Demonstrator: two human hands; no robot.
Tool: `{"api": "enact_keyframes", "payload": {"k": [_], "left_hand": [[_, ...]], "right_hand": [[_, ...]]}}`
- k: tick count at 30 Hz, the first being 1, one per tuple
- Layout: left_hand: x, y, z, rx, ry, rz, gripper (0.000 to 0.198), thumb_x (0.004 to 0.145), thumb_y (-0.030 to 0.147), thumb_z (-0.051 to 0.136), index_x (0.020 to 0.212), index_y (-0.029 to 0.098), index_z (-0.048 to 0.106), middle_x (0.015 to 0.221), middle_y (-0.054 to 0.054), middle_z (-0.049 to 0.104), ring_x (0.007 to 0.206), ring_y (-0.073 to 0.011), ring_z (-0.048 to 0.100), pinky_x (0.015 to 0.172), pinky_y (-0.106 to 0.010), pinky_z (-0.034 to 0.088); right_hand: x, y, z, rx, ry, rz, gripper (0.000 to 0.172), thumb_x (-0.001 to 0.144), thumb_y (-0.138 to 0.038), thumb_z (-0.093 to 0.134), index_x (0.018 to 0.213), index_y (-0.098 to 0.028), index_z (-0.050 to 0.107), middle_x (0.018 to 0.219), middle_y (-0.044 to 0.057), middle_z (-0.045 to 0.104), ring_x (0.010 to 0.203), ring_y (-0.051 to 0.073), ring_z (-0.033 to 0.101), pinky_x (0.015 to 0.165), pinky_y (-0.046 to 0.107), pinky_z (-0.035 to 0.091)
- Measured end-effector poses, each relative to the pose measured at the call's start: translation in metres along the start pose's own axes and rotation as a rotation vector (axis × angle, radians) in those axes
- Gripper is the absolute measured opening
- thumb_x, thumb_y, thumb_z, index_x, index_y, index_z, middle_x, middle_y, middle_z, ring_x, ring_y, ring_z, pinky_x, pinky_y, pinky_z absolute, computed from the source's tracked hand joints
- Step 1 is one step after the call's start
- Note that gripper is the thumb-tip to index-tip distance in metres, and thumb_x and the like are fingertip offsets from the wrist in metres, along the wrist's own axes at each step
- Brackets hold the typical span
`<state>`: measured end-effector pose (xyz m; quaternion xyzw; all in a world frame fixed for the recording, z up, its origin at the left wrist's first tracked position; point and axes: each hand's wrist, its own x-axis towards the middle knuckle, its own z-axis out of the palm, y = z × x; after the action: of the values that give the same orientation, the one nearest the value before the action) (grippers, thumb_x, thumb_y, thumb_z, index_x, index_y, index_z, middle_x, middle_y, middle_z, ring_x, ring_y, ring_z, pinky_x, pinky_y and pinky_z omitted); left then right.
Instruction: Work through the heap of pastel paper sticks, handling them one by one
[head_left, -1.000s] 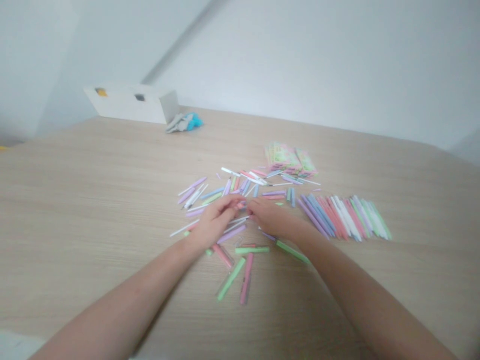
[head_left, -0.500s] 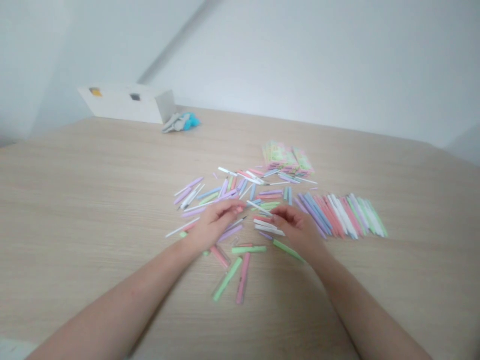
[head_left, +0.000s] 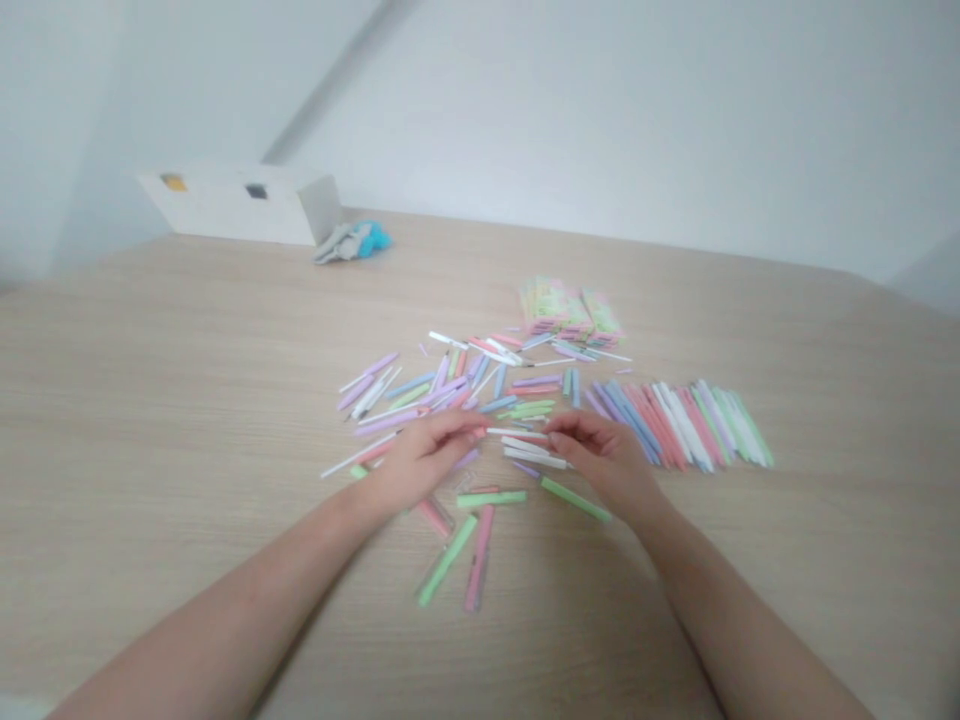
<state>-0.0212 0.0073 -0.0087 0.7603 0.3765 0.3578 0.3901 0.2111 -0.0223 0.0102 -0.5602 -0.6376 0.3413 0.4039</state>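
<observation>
A thin white pen refill [head_left: 516, 432] spans the gap between my hands, lying nearly level. My left hand [head_left: 420, 458] is closed on its left end, with a bit of pink at the fingertips. The fingers of my right hand [head_left: 606, 456] pinch the right end. Just below it lie white pen parts [head_left: 534, 455] and a green pen barrel [head_left: 574, 499]. Nearer to me are a green piece [head_left: 448, 560] and a pink piece [head_left: 480, 558], both with clear ends. Loose purple pen parts [head_left: 367, 380] and other pastel pieces surround my left hand.
To the right, a row of pastel pens [head_left: 679, 425] lies side by side. Behind the loose parts sits a stack of printed packets [head_left: 559, 308]. A white box [head_left: 232, 210] and a grey-blue glove [head_left: 354, 242] are at the back left, near the wall.
The white refill has turned from slanting down to the right to nearly level. Both hands still hold its ends. The whole view has shifted slightly.
</observation>
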Motion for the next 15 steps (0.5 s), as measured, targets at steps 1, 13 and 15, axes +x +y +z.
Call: {"api": "enact_keyframes", "payload": {"k": [1, 13, 15], "left_hand": [[0.0000, 0.0002, -0.0002, 0.001, -0.006, 0.003, 0.027, 0.089, 0.030, 0.049, 0.105, 0.017, 0.067, 0.101, -0.005, 0.069, 0.092, -0.0185, 0.062, 0.083, -0.027, 0.046], [-0.0018, 0.0014, 0.0009, -0.008, -0.110, 0.064, 0.029, 0.091, 0.028, 0.049, 0.113, 0.020, 0.065, 0.103, -0.005, 0.069, 0.091, -0.0170, 0.062, 0.082, -0.025, 0.046], [-0.0018, 0.0032, 0.0014, -0.005, -0.147, 0.074, 0.028, 0.091, 0.027, 0.049, 0.113, 0.019, 0.064, 0.103, -0.005, 0.068, 0.091, -0.0167, 0.062, 0.081, -0.025, 0.046]], "right_hand": [[0.0000, -0.0004, -0.0003, -0.001, 0.004, 0.000, 0.014, 0.075, -0.027, 0.060, 0.081, -0.017, 0.067, 0.074, 0.002, 0.068, 0.069, 0.017, 0.059, 0.067, 0.030, 0.044], [-0.0006, 0.0053, -0.0007, -0.034, -0.067, -0.037, 0.013, 0.077, -0.025, 0.060, 0.082, -0.017, 0.069, 0.076, 0.003, 0.068, 0.070, 0.017, 0.060, 0.068, 0.029, 0.044], [-0.0009, 0.0062, 0.0020, -0.030, -0.094, -0.044, 0.013, 0.078, -0.026, 0.061, 0.083, -0.018, 0.069, 0.076, 0.002, 0.068, 0.070, 0.016, 0.059, 0.067, 0.028, 0.044]]}}
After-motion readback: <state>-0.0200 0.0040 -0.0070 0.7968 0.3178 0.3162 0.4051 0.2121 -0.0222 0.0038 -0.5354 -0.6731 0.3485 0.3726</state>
